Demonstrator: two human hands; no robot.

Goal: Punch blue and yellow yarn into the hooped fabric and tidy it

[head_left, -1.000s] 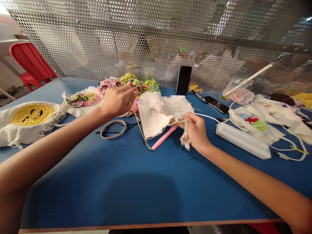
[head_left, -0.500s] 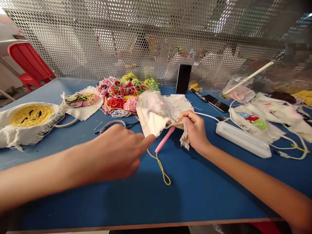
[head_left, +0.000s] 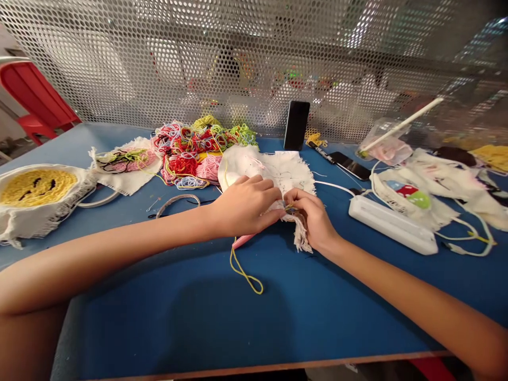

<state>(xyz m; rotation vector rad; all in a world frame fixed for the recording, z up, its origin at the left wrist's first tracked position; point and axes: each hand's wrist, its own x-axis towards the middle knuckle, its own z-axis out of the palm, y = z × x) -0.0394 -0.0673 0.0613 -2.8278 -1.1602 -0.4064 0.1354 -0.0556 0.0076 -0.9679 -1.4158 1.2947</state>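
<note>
A frayed off-white cloth (head_left: pixel 273 169) lies in the middle of the blue table, its near edge lifted and its fringe hanging down. My right hand (head_left: pixel 315 214) is closed on that edge, with a bit of yellow yarn showing at the fingertips. Over the cloth's left part, my left hand (head_left: pixel 250 203) has curled fingers, thumb and fingertips together close to the right fingertips; what they pinch is hidden. Below its palm pokes out the end of a pink-handled tool (head_left: pixel 243 242), apparently a punch needle. Yellow yarn (head_left: pixel 250 280) loops from it onto the table.
Behind the cloth sits a tangled yarn heap (head_left: pixel 194 153). To the left are a yellow smiley embroidery (head_left: pixel 37 185) and another stitched cloth (head_left: pixel 129 164). An upright phone (head_left: pixel 297 125), a lying phone (head_left: pixel 351 165), a white power strip (head_left: pixel 392 224) and a patterned cloth (head_left: pixel 416 196) stand rightward.
My left hand has moved right and up from in front of the cloth onto its near edge. The pink handle and yellow yarn loop have shifted left. My right hand stays on the cloth.
</note>
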